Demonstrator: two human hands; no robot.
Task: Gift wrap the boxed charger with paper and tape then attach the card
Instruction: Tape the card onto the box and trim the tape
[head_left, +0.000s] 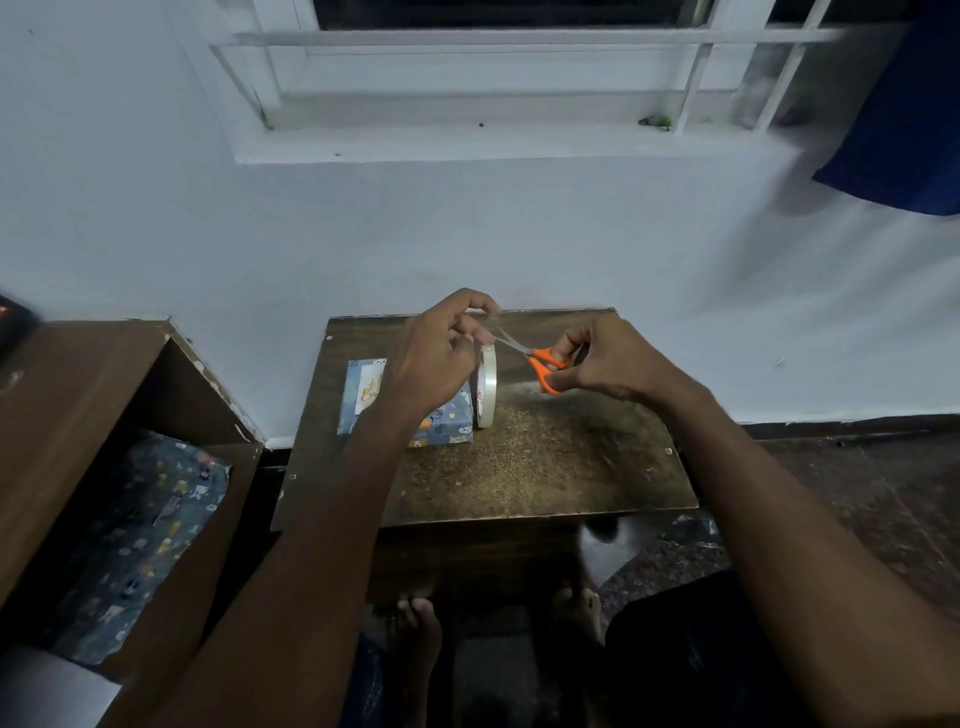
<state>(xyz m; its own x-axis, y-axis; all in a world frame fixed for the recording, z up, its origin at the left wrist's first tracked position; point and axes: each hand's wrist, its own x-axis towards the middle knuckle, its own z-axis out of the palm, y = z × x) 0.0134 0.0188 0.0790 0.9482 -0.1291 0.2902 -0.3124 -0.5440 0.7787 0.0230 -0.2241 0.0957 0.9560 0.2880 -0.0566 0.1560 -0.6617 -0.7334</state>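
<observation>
From the head camera we see our left hand (441, 358) pinching a pulled strip of tape (501, 338) off the roll (487, 387), which stands on edge just below it. Our right hand (608, 364) grips orange scissors (543, 366), blades at the strip. The wrapped box (441, 421) lies under our left wrist, the card (370, 389) on top. We judge the strip could curl and stick to itself, or the roll could tip. The card's gold lettering is half hidden; the roll's print is unreadable.
</observation>
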